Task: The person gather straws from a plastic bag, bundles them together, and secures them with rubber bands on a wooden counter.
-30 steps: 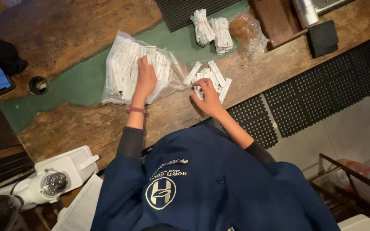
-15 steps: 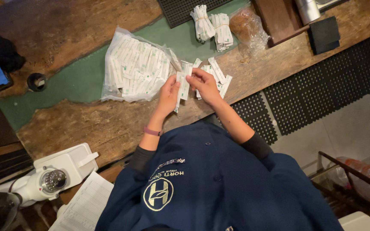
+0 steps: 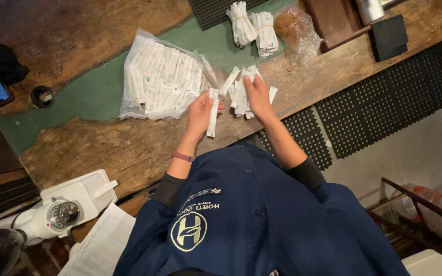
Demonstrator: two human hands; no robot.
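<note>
Wooden counter [image 3: 103,148] | left hand [image 3: 199,113] grips one sachet [image 3: 212,113] | right hand [image 3: 256,94] pinches loose sachets [image 3: 237,94] | two banded bundles [image 3: 254,26]

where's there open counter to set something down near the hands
The widest bare wood lies below the clear bag of white packets, beside the left hand. More bare wood sits above that bag. A green strip runs left of it. It is crowded around the right hand, on the loose packets, with the banded bundles behind.
</note>
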